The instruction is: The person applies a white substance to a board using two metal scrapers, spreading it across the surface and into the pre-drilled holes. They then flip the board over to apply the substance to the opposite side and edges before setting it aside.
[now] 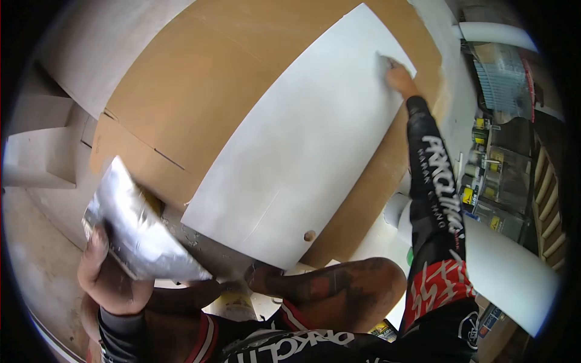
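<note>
1. From my head view, the left hand (115,275), lower left of the frame, is clamped on a crinkled silver foil-like sheet (138,227), thumb against its edge.
2. My right hand (399,78), upper right, reaches onto a long white panel (302,139), index finger extended near the far end; I cannot tell whether anything is pinched there.
3. Panel runs diagonally from upper right to lower centre, on brown cardboard (200,78). Small round hole (309,236) near its lower end.
4. White cylinder (508,272) at lower right; yellow-labelled containers (469,195) above it, at the right.
</note>
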The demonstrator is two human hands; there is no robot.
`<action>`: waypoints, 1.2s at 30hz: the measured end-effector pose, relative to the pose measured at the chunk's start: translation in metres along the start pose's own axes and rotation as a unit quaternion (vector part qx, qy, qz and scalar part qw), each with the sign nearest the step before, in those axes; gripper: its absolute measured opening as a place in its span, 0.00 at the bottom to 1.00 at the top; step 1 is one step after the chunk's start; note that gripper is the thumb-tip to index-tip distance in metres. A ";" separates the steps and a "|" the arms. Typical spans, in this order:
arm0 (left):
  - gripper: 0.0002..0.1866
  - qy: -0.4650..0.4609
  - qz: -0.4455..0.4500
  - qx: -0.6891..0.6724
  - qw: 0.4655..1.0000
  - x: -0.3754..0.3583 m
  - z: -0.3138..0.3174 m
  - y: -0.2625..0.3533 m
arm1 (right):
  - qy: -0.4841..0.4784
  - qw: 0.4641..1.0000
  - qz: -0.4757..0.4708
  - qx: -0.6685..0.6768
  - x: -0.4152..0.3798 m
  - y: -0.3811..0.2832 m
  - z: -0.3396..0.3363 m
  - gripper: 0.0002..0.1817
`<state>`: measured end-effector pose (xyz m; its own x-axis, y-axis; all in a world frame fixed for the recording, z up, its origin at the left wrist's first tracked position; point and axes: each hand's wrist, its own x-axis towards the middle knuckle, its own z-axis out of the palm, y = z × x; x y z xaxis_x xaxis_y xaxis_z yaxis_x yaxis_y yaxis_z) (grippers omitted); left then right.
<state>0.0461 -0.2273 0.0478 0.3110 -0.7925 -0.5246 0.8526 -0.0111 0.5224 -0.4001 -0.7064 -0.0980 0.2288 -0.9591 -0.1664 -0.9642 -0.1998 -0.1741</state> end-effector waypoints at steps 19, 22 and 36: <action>0.14 -0.178 -0.063 -0.045 0.981 -0.041 0.002 0.009 | -0.021 0.974 -0.152 0.167 -0.460 -0.286 0.093 0.25; 0.13 -0.182 -0.081 -0.046 0.979 -0.043 -0.005 0.006 | -0.043 0.972 -0.157 0.171 -0.507 -0.313 0.090 0.23; 0.17 -0.228 -0.265 0.046 0.936 -0.090 0.006 -0.011 | 0.225 0.856 -0.292 0.362 -0.525 -0.344 -0.071 0.30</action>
<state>0.0064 -0.1595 0.0933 -0.3739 -0.8389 -0.3956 0.7908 -0.5112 0.3366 -0.1986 -0.1481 0.1180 0.4113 -0.7507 0.5170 -0.3295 -0.6513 -0.6835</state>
